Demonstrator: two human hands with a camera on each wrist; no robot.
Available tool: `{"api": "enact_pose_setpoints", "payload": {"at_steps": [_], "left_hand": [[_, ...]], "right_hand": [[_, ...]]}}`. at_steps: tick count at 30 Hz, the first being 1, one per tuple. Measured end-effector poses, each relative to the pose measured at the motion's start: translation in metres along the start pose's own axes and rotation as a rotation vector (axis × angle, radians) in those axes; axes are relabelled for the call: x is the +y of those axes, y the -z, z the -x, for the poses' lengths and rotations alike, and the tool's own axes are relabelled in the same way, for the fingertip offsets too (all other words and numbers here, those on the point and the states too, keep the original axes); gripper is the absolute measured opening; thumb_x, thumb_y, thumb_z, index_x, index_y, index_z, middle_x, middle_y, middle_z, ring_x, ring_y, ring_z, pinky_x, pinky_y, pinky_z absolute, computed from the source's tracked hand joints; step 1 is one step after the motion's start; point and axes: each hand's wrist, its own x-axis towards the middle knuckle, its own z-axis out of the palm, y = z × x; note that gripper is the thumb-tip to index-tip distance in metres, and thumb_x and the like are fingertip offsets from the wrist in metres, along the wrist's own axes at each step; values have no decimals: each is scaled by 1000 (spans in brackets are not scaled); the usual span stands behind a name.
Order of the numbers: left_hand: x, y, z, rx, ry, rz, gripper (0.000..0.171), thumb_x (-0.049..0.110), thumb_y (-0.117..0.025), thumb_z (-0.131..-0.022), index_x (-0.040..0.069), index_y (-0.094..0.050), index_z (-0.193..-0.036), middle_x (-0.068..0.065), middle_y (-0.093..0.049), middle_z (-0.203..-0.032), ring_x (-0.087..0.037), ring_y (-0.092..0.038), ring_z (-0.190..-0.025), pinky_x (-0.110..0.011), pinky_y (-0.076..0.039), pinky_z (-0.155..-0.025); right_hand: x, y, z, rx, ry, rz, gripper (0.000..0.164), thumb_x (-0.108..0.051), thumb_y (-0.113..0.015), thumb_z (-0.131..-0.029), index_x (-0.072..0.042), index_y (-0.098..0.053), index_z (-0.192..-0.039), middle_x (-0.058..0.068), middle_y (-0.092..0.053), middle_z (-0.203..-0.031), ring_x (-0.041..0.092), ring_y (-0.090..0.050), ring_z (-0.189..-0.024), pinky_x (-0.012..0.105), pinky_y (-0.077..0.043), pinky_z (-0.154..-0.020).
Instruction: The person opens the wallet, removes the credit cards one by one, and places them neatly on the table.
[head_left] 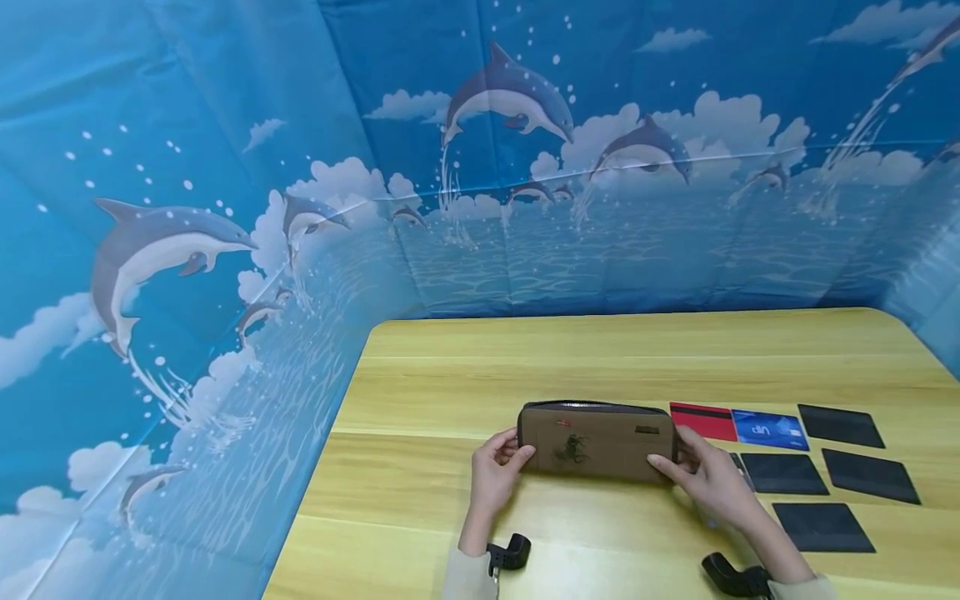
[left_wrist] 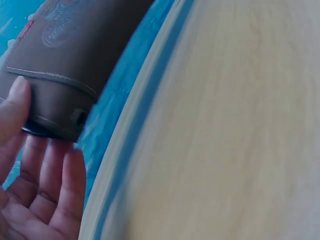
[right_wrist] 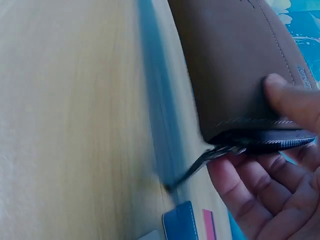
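Observation:
A brown zip-around wallet [head_left: 600, 442] is held up over the table between both hands, its long zipper edge on top and a dark animal emblem on its front. My left hand [head_left: 497, 471] grips its left end, thumb on the front face and fingers behind. At the other end my right hand [head_left: 708, 475] pinches the wallet in the same way. In the right wrist view, a dark zipper pull strap [right_wrist: 192, 170] dangles from the wallet's end, near the right fingers.
Right of the wallet lie a red card [head_left: 703, 422], a blue card [head_left: 771, 430] and several black cards [head_left: 842, 426]. Another card is partly hidden by the right hand. The wooden table [head_left: 405, 400] ends at a blue dolphin-printed curtain [head_left: 637, 242].

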Motion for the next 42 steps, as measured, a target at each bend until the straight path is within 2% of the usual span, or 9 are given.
{"api": "enact_pose_setpoints", "payload": {"at_steps": [5, 7, 9, 14, 17, 24, 29, 33, 42], "left_hand": [[1, 2, -1, -27, 92, 95, 27, -1, -72, -82, -12, -66, -105, -22, -66, -86, -10, -58, -69, -20, -50, -64], [1, 3, -1, -30, 116, 109, 27, 0, -72, -82, -12, -66, -105, -22, -67, -86, -9, -59, -68, -20, -50, -62], [-1, 3, -1, -29, 123, 123, 26, 0, -72, -82, -13, -66, -105, -21, -67, -84, -8, -60, -66, -21, -51, -59], [-17, 4, -3, -24, 151, 140, 27, 1, -72, -83, -14, -66, -105, -19, -68, -79, -10, -62, -61, -25, -53, -53], [-28, 5, -4, -15, 216, 125, 28, 3, -73, -82, -12, -66, -105, -16, -68, -79, -10, -62, -58, -25, -53, -52], [-28, 6, -8, -9, 317, 11, 32, 15, -77, -81, -7, -69, -103, -11, -69, -77, -13, -60, -51, -28, -53, -50], [-25, 6, -8, -30, 363, -55, 34, 22, -77, -81, -5, -71, -101, -6, -69, -76, -14, -60, -48, -28, -53, -49], [-26, 4, -8, -30, 365, -84, 31, 23, -76, -81, -3, -72, -98, -5, -70, -74, -14, -61, -48, -29, -53, -48], [-29, 3, -7, -49, 382, -95, 27, 21, -76, -81, -3, -73, -94, -7, -69, -71, -15, -61, -46, -30, -53, -47]], "right_hand": [[-5, 4, -1, -79, -85, -120, 46, -33, -60, -94, -7, -49, -131, 9, -61, -91, 8, -55, -62, 25, -40, -50], [-7, 5, -2, -110, -121, -184, 51, -34, -58, -95, -9, -44, -137, 14, -62, -107, 13, -62, -65, 29, -46, -51], [-8, 4, -4, -128, -157, -230, 52, -36, -57, -95, -10, -42, -138, 16, -61, -109, 17, -64, -59, 31, -48, -49], [-8, 2, -10, -156, -231, -242, 60, -42, -59, -93, -9, -41, -139, 14, -62, -95, 25, -54, -42, 34, -45, -41], [-8, 1, -14, -173, -258, -198, 68, -46, -60, -91, -2, -39, -139, 11, -60, -84, 24, -53, -41, 33, -44, -39], [-4, -4, -18, -209, -278, -137, 76, -48, -60, -90, 12, -40, -133, 5, -54, -56, 21, -54, -42, 30, -40, -39], [-3, -6, -18, -219, -322, -118, 79, -50, -61, -89, 14, -42, -130, 4, -55, -51, 21, -55, -43, 29, -43, -41], [-3, -8, -17, -212, -344, -124, 79, -49, -63, -88, 15, -43, -129, 4, -56, -51, 21, -57, -43, 29, -44, -40], [-1, -12, -18, -170, -368, -114, 59, -44, -67, -87, 9, -54, -110, 4, -56, -53, 19, -57, -42, 30, -48, -41]]}}
